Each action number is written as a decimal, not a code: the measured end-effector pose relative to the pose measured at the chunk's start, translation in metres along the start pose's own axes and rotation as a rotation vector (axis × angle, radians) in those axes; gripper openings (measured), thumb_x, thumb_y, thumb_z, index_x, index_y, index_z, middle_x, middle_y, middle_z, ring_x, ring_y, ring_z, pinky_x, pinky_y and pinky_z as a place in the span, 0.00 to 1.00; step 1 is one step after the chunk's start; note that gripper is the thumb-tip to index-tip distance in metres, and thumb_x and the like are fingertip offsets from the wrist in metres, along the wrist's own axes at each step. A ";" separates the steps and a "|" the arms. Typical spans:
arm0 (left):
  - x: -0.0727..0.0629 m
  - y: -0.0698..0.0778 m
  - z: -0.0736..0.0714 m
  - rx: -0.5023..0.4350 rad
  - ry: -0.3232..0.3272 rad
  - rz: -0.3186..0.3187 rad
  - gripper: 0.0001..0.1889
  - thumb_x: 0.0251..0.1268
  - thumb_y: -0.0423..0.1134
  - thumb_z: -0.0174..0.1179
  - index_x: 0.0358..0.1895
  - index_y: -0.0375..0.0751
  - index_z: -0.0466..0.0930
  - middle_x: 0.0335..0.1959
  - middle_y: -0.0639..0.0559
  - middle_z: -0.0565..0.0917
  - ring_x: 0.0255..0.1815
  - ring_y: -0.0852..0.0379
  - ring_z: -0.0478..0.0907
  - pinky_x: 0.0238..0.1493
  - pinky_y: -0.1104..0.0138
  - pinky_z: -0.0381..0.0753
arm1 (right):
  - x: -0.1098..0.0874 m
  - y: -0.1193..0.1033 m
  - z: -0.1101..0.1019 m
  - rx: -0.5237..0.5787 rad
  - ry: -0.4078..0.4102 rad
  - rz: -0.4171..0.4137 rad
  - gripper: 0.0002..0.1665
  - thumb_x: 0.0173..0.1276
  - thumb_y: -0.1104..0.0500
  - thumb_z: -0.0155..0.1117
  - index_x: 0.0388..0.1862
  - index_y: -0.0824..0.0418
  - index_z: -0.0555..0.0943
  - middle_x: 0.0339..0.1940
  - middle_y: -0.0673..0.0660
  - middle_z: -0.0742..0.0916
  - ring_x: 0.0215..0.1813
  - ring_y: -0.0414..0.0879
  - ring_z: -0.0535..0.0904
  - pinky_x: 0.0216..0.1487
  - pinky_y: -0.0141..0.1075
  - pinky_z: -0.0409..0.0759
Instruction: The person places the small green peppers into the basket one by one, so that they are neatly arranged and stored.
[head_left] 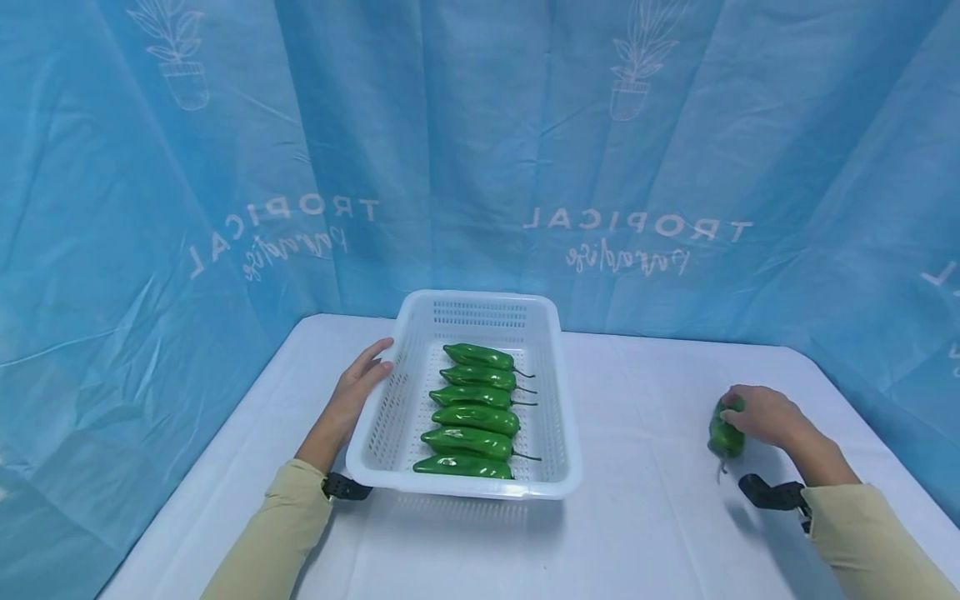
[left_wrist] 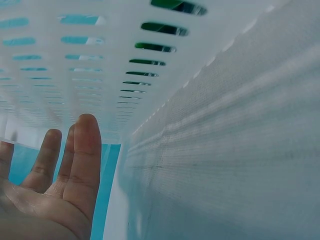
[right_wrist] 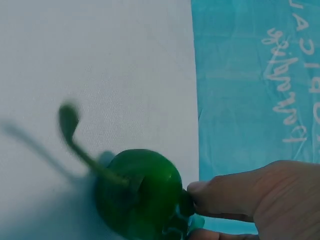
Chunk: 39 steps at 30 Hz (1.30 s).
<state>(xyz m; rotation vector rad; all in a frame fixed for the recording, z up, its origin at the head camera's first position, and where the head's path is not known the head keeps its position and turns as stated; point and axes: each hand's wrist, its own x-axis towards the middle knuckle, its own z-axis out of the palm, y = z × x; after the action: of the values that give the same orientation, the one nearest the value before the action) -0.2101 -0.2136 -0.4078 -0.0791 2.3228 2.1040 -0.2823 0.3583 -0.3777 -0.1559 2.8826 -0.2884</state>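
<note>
Several long green peppers lie side by side in a row, most with thin stems to the right, in a white plastic basket (head_left: 562, 400) with slotted walls. My left hand (head_left: 358, 387) is at the basket's left wall, its fingertips right at the rim. In the left wrist view, the fingers (left_wrist: 85, 155) are extended beside the slotted wall. Far to the right, my right hand (head_left: 768, 415) pinches a green pepper (head_left: 725, 435) between thumb and fingers. Its stem end faces the right wrist camera, with the curved stem (right_wrist: 82, 150) sticking out and part of its body hidden by the fingers.
A white cloth covers the table (head_left: 637, 500). Behind it and along both sides hangs a blue curtain (head_left: 480, 167) with white printed lettering and potted plants. Dark straps with small devices are on both wrists, over light sleeves.
</note>
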 end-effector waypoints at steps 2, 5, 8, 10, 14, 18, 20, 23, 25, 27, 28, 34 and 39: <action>0.000 0.000 0.000 0.001 0.000 0.003 0.30 0.76 0.55 0.48 0.78 0.64 0.53 0.75 0.45 0.63 0.70 0.34 0.70 0.60 0.45 0.81 | 0.001 0.001 0.000 0.011 0.005 0.008 0.28 0.68 0.58 0.62 0.56 0.80 0.72 0.52 0.82 0.78 0.46 0.67 0.77 0.47 0.59 0.82; 0.000 0.000 0.000 -0.006 -0.003 0.008 0.30 0.76 0.55 0.48 0.78 0.64 0.53 0.75 0.45 0.62 0.70 0.34 0.70 0.61 0.45 0.81 | 0.002 0.005 0.000 0.053 -0.015 0.039 0.32 0.68 0.57 0.63 0.58 0.81 0.69 0.53 0.84 0.75 0.47 0.70 0.76 0.47 0.60 0.83; 0.000 -0.001 0.000 -0.017 -0.008 0.011 0.30 0.77 0.54 0.48 0.78 0.63 0.53 0.75 0.44 0.62 0.70 0.35 0.70 0.61 0.46 0.81 | 0.003 0.009 0.001 0.113 -0.057 0.069 0.34 0.69 0.55 0.62 0.61 0.80 0.66 0.54 0.84 0.74 0.47 0.68 0.77 0.45 0.55 0.85; 0.000 -0.001 0.000 -0.019 -0.011 0.011 0.30 0.77 0.54 0.48 0.78 0.63 0.53 0.75 0.44 0.62 0.70 0.35 0.70 0.61 0.46 0.81 | 0.004 0.013 0.003 0.164 -0.091 0.069 0.34 0.69 0.55 0.62 0.63 0.78 0.65 0.55 0.84 0.72 0.47 0.67 0.77 0.42 0.53 0.86; 0.000 -0.002 -0.001 -0.019 -0.010 0.010 0.30 0.76 0.54 0.48 0.77 0.63 0.54 0.74 0.44 0.63 0.69 0.35 0.71 0.60 0.48 0.82 | 0.005 0.019 0.001 0.253 -0.162 0.042 0.33 0.70 0.57 0.61 0.66 0.75 0.63 0.56 0.84 0.71 0.48 0.68 0.78 0.43 0.54 0.87; 0.000 -0.002 -0.001 -0.022 -0.011 0.013 0.30 0.76 0.55 0.48 0.77 0.63 0.54 0.74 0.44 0.64 0.68 0.36 0.72 0.59 0.49 0.83 | 0.006 0.021 -0.002 0.279 -0.206 0.009 0.32 0.71 0.59 0.60 0.67 0.73 0.62 0.56 0.85 0.71 0.48 0.66 0.79 0.44 0.57 0.87; 0.000 -0.002 -0.001 -0.022 -0.011 0.013 0.30 0.76 0.55 0.48 0.77 0.63 0.53 0.74 0.44 0.63 0.69 0.36 0.71 0.59 0.49 0.83 | 0.006 0.021 -0.003 0.278 -0.210 -0.003 0.31 0.71 0.60 0.60 0.66 0.73 0.63 0.55 0.85 0.72 0.47 0.66 0.79 0.43 0.57 0.87; 0.000 -0.002 0.000 -0.023 -0.008 0.010 0.30 0.76 0.55 0.48 0.77 0.63 0.54 0.75 0.45 0.63 0.69 0.35 0.71 0.60 0.47 0.82 | 0.006 0.020 -0.003 0.273 -0.211 -0.011 0.30 0.70 0.61 0.59 0.66 0.72 0.63 0.55 0.84 0.72 0.47 0.65 0.79 0.43 0.57 0.86; 0.000 -0.002 0.000 -0.022 -0.005 0.010 0.30 0.76 0.55 0.49 0.77 0.64 0.54 0.75 0.45 0.63 0.70 0.35 0.70 0.60 0.46 0.81 | 0.006 0.020 -0.002 0.268 -0.207 -0.015 0.30 0.70 0.61 0.59 0.66 0.72 0.63 0.55 0.84 0.73 0.47 0.65 0.79 0.43 0.57 0.86; 0.000 -0.002 0.000 -0.022 -0.004 0.011 0.30 0.76 0.55 0.48 0.77 0.63 0.54 0.75 0.45 0.63 0.70 0.35 0.70 0.60 0.46 0.82 | 0.006 0.020 -0.002 0.263 -0.207 -0.018 0.29 0.70 0.61 0.59 0.65 0.72 0.64 0.55 0.84 0.73 0.47 0.64 0.79 0.43 0.57 0.86; 0.000 -0.002 0.000 -0.021 -0.005 0.012 0.30 0.76 0.55 0.48 0.77 0.63 0.53 0.75 0.44 0.63 0.70 0.35 0.70 0.60 0.46 0.82 | 0.007 0.021 -0.001 0.261 -0.206 -0.019 0.29 0.71 0.60 0.59 0.65 0.72 0.64 0.55 0.83 0.74 0.47 0.64 0.79 0.43 0.56 0.86; 0.001 -0.003 0.000 -0.034 -0.017 0.019 0.30 0.77 0.54 0.48 0.77 0.63 0.53 0.74 0.44 0.63 0.69 0.34 0.70 0.60 0.45 0.82 | 0.006 0.022 0.000 0.247 -0.206 -0.025 0.31 0.71 0.57 0.61 0.65 0.71 0.64 0.55 0.83 0.74 0.47 0.64 0.79 0.43 0.56 0.86; 0.001 -0.003 0.000 -0.032 -0.013 0.017 0.30 0.76 0.55 0.49 0.77 0.63 0.54 0.75 0.44 0.63 0.69 0.34 0.71 0.59 0.45 0.82 | 0.005 0.022 0.001 0.238 -0.203 -0.033 0.32 0.69 0.58 0.63 0.65 0.71 0.64 0.54 0.82 0.75 0.46 0.62 0.79 0.43 0.53 0.86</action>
<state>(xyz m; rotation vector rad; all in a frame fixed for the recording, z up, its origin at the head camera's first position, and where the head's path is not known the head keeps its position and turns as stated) -0.2106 -0.2143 -0.4110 -0.0458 2.2915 2.1432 -0.2888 0.3792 -0.3842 -0.1792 2.6223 -0.5826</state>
